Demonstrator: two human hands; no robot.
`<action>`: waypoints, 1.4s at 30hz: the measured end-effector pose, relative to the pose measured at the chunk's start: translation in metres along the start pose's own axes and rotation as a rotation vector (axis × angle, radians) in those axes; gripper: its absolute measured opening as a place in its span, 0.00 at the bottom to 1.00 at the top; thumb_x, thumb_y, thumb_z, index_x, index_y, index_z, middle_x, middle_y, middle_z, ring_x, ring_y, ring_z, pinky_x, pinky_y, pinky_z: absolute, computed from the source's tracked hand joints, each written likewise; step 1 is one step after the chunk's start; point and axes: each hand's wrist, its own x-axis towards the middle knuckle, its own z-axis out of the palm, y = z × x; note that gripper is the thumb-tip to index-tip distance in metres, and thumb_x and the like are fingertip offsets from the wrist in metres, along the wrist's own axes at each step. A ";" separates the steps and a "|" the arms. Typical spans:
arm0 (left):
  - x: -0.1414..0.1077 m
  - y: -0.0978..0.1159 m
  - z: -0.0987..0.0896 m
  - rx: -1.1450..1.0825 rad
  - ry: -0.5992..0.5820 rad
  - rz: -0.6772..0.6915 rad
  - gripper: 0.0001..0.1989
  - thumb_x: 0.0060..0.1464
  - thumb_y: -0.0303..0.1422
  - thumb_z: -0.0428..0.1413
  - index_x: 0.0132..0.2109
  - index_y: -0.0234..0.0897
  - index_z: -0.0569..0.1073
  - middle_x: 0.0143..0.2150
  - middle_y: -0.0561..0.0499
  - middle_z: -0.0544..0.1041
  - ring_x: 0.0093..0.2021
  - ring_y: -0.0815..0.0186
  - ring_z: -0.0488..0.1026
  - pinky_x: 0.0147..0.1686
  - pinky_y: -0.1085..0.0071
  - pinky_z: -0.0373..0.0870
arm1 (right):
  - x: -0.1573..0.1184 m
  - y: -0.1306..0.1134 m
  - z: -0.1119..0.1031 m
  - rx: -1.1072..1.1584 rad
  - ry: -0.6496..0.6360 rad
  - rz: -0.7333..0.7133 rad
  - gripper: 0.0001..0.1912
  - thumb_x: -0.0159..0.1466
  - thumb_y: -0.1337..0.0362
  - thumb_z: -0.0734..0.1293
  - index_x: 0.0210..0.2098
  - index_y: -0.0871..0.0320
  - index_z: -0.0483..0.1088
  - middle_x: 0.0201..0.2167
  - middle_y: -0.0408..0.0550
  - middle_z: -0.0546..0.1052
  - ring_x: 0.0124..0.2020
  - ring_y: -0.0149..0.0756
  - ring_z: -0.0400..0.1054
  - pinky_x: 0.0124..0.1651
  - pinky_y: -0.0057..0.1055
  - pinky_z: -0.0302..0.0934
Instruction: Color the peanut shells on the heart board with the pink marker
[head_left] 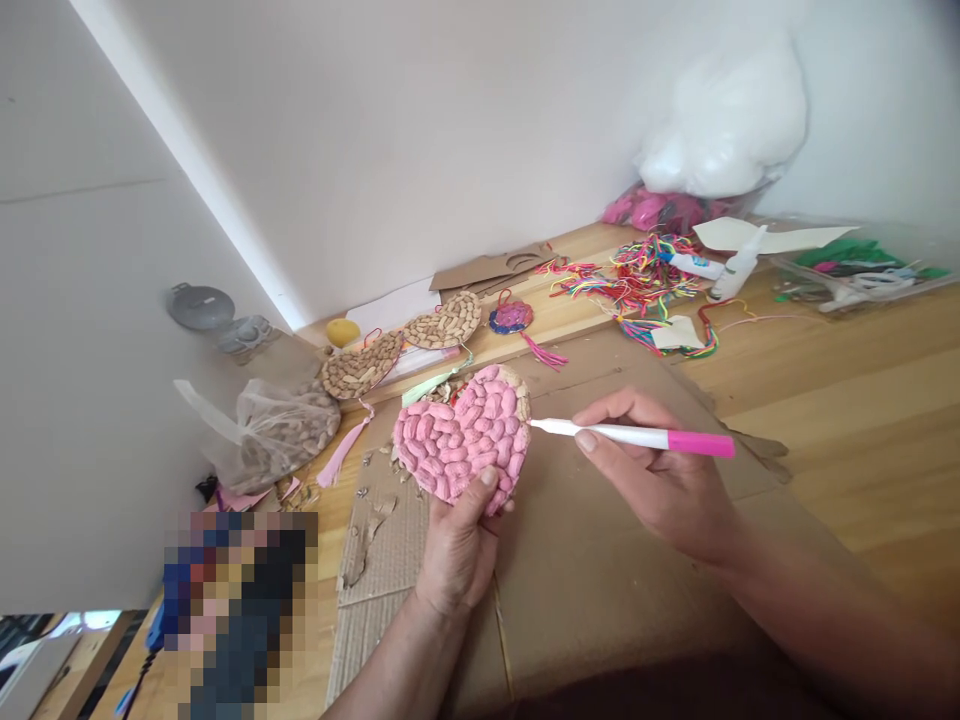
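My left hand (461, 545) grips the lower tip of a heart-shaped piece (457, 440) covered in peanut shells, its thumb on the front. Most shells are pink; those along the upper right edge are still tan. In my right hand (660, 470) is a white marker (622, 434) with a pink rear end, pinched between thumb and fingers. The marker's tip meets the heart's right edge. Beneath both hands lies a sheet of brown cardboard (600, 570). A pale green tassel (431, 385) shows behind the heart.
Behind are peanut-covered pieces (364, 366), a small purple-pink ornament (511, 315) and tangled coloured threads (637, 275). A glue bottle (739, 265) and a plastic tray (870, 285) stand right. On the left sits a bag of peanuts (277, 430), near a pink tassel (345, 450).
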 end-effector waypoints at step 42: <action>-0.002 -0.004 0.001 0.129 0.007 0.170 0.24 0.49 0.30 0.69 0.54 0.41 0.76 0.48 0.46 0.81 0.51 0.58 0.78 0.57 0.60 0.72 | -0.003 0.012 0.004 0.090 -0.023 -0.011 0.05 0.71 0.62 0.65 0.42 0.55 0.70 0.30 0.44 0.76 0.31 0.33 0.73 0.30 0.27 0.67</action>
